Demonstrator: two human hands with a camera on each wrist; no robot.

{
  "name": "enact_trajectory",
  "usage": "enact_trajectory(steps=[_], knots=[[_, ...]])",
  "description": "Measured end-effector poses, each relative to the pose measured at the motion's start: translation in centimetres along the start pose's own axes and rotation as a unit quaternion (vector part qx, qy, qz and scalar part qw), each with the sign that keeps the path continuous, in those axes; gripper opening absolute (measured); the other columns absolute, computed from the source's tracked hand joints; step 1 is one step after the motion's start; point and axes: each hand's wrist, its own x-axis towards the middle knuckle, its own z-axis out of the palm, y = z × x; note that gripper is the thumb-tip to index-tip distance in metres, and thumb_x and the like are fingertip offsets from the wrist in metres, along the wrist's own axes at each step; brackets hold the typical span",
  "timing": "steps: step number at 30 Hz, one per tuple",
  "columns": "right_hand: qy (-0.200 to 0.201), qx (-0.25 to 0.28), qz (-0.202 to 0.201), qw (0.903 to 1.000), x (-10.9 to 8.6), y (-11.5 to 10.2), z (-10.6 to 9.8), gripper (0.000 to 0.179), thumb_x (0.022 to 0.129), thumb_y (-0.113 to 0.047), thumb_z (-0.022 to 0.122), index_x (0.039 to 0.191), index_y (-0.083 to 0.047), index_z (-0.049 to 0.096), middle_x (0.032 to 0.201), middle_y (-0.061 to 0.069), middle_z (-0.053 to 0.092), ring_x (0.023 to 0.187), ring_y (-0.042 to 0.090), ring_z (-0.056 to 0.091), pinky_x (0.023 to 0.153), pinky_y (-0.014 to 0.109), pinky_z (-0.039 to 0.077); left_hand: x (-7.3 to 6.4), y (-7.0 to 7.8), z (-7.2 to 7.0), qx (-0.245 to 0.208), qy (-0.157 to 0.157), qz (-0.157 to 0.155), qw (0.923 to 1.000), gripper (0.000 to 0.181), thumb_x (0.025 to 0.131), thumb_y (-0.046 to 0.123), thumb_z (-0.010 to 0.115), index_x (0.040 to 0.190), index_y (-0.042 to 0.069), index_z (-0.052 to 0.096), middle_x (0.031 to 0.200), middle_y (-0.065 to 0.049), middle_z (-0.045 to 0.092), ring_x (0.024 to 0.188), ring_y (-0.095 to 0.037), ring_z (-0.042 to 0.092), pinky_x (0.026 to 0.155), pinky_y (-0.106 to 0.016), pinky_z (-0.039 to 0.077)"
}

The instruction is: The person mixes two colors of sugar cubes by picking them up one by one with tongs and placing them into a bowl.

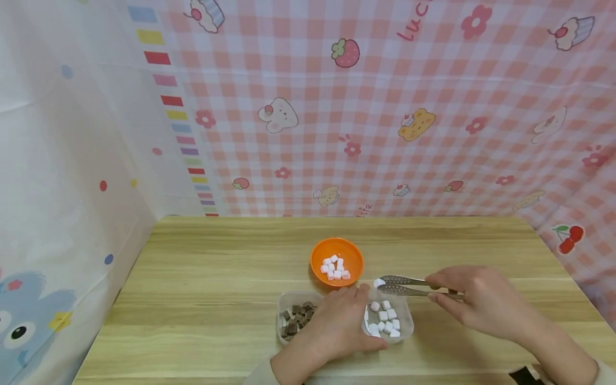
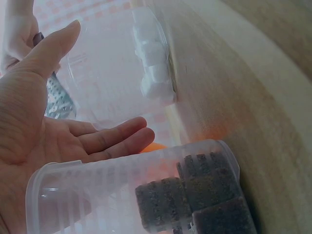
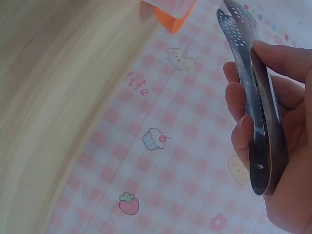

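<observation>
My right hand [image 1: 481,299] holds metal tongs [image 3: 261,117] with perforated tips, thumb on one arm and fingers along the other. A white marshmallow-like piece [image 1: 378,284] sits at the tong tips, over the far rim of a clear plastic container [image 1: 408,325]. Several white cubes [image 1: 383,315] lie in that container. My left hand [image 1: 337,321] spans it, thumb along the near side and fingertips at the far side, gripping it. In the left wrist view the thumb and fingers [image 2: 117,139] are only slightly bent. Beneath this hand, to the left, stands a container of dark brown cubes [image 2: 214,190].
An orange bowl [image 1: 315,262] with several pale pink-white cubes stands just behind the containers. The wooden table [image 1: 207,272] ends at a pink checked cloth [image 1: 308,160] at the back. A dark object [image 1: 524,376] shows at the lower right edge.
</observation>
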Motion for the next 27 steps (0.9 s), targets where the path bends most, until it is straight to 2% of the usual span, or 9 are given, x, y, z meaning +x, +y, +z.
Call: enact_trajectory(steps=[5,9,14,22,27], knots=[[0.012,-0.006,0.015,0.9998,1.4,-0.1,0.3,0.030,0.073,-0.008,0.089,0.102,-0.015,0.081,0.096,-0.005,0.079,0.078,0.005,0.072,0.064,0.020,0.057,0.0,-0.1,0.0,-0.001,-0.001,-0.002,1.0000,0.099,0.078,0.064,0.085,0.150,0.004,0.050,0.144,-0.009,0.061,0.130,-0.022,0.058,0.115,-0.041,0.044],[0.013,0.002,0.037,0.9992,2.6,-0.2,1.2,0.027,0.079,-0.008,0.087,0.104,-0.014,0.081,0.097,-0.003,0.079,0.074,-0.001,0.069,0.059,0.021,0.056,0.0,-0.2,0.0,0.001,-0.001,0.002,1.0000,0.098,0.078,0.064,0.085,0.148,0.004,0.051,0.140,-0.007,0.063,0.125,-0.020,0.060,0.113,-0.040,0.046],[0.011,0.007,0.057,0.9983,3.9,-0.3,2.7,0.024,0.082,-0.010,0.085,0.106,-0.012,0.081,0.099,0.000,0.080,0.073,0.002,0.070,0.058,0.024,0.057,0.0,-0.2,0.0,0.002,0.001,0.007,1.0000,0.097,0.078,0.065,0.084,0.147,0.004,0.052,0.136,-0.006,0.064,0.123,-0.019,0.061,0.111,-0.039,0.047],[0.039,0.026,0.049,0.9977,4.8,0.3,4.6,0.021,0.079,-0.008,0.085,0.100,-0.011,0.081,0.092,0.000,0.079,0.066,-0.003,0.061,0.052,0.016,0.048,0.0,-0.1,0.0,0.017,0.017,0.015,0.9996,0.093,0.075,0.066,0.086,0.140,0.007,0.055,0.122,0.000,0.064,0.113,-0.015,0.062,0.106,-0.036,0.051],[0.053,0.039,0.040,0.9971,4.7,0.7,4.9,0.022,0.078,-0.005,0.084,0.099,-0.007,0.081,0.088,0.002,0.079,0.063,-0.007,0.055,0.050,0.012,0.045,0.0,-0.2,0.1,0.017,0.018,0.013,0.9996,0.092,0.076,0.066,0.085,0.140,0.007,0.055,0.124,-0.001,0.065,0.115,-0.015,0.062,0.107,-0.036,0.050]])
